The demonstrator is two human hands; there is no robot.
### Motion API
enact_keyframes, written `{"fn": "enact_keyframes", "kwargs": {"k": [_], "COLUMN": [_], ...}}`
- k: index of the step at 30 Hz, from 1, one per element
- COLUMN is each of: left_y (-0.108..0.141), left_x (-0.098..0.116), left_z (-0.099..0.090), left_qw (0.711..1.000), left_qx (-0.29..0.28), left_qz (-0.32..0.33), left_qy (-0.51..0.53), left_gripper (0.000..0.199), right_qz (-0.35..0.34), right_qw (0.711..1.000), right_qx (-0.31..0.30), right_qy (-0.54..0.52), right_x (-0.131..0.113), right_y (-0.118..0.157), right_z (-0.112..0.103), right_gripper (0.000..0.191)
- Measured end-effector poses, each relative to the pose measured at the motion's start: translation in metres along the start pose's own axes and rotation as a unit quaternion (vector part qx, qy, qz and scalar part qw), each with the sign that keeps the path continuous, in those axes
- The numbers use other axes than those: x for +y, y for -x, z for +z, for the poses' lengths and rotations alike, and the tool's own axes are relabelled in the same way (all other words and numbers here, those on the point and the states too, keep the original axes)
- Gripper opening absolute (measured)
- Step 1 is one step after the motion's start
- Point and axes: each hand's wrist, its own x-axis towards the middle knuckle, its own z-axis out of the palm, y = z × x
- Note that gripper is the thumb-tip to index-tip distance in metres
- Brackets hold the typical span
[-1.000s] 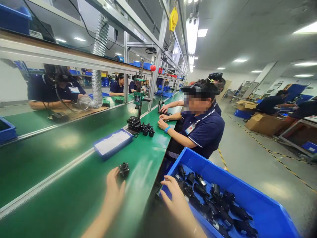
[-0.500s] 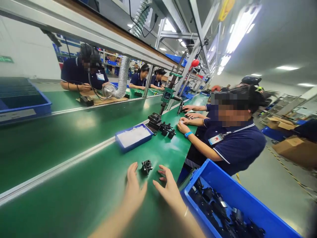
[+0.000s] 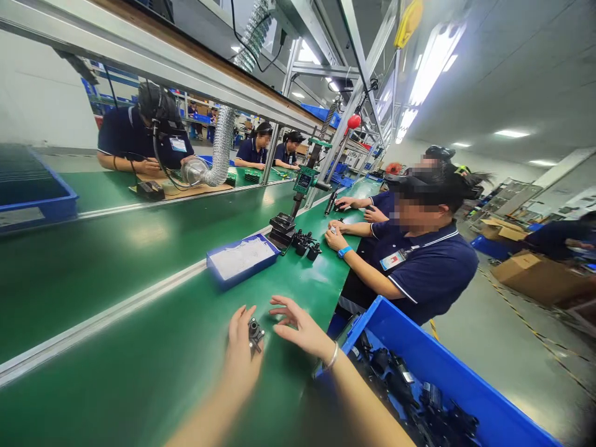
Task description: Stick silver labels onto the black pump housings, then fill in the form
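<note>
- Black and small, the part (image 3: 254, 332) was on the near side of the blue tray (image 3: 242, 277), in my left hand (image 3: 241, 351).
- I had that hand bent narrow around the part; from far off, I could not tell if the part touched the green table (image 3: 139, 372).
- I had my right hand (image 3: 300, 329) wide, fingers spread, just beside the part, also on the tray's near side.
- To the right of the tray and nearer, I saw a big blue bin (image 3: 437, 359) with lots of black pieces (image 3: 405, 385) inside.
- Just past the tray stood a tool stand (image 3: 305, 180), with dark knobby parts (image 3: 303, 242) close by, to the tray's right.
- Farther right of the tray, a co-worker (image 3: 428, 273) with a blue watch (image 3: 344, 252) held both hands close together.
</note>
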Motion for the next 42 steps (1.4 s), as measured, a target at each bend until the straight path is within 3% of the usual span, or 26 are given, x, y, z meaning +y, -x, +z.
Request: {"fn": "enact_keyframes", "kwargs": {"k": [5,13,42], "left_y": [-0.001,-0.002,-0.004], "left_x": [-0.002,-0.004,-0.009], "left_z": [-0.001,-0.001,-0.001], "left_qw": [1.000,1.000,1.000], "left_qx": [-0.003,-0.008,-0.008], "left_qz": [-0.016,-0.014,0.024], "left_qy": [0.007,0.007,0.017], "left_gripper": [0.046,0.045,0.044], "right_qz": [0.061,0.041,0.003], "right_qw": [0.990,0.978,0.968], "right_qx": [0.123,0.206,0.240], "right_qy": [-0.022,-0.014,0.072], "right_x": [0.030,0.065,0.064], "right_y": [-0.008,-0.009,-0.009], "right_z": [-0.012,0.000,0.009], "right_gripper": [0.035,0.023,0.011]}}
